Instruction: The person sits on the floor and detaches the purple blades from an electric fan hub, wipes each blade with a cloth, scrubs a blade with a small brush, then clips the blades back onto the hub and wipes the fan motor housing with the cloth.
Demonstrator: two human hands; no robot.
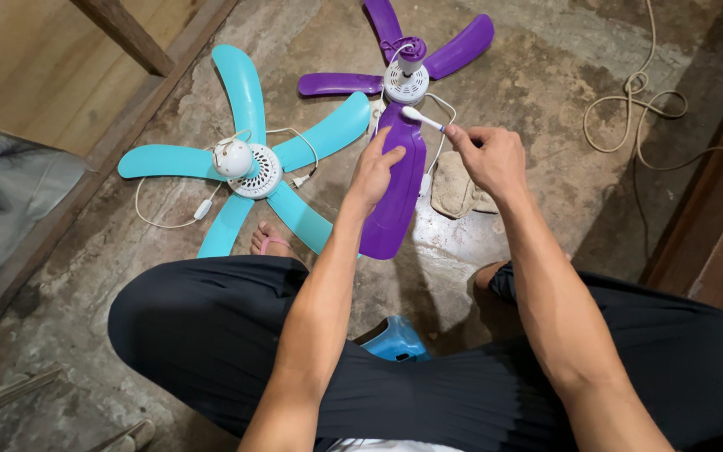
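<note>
Brushing a purple fan (395,125) on the floor (546,75), a turquoise fan (248,159) beside it.

The left hand (374,172) pinches the edge of the near purple blade (395,192), hiding part of it; the right hand (487,159) grips a toothbrush (422,119), its handle lost in the fist, head by the hub. Two fans: five turquoise blades, four purple visible, one cut off at the top. A rag (455,191) lies half behind the right wrist. One foot (268,241) peeks out; a blue stool (395,341) is mostly covered. Cord (638,92) coils right; bare concrete lies between.
</note>
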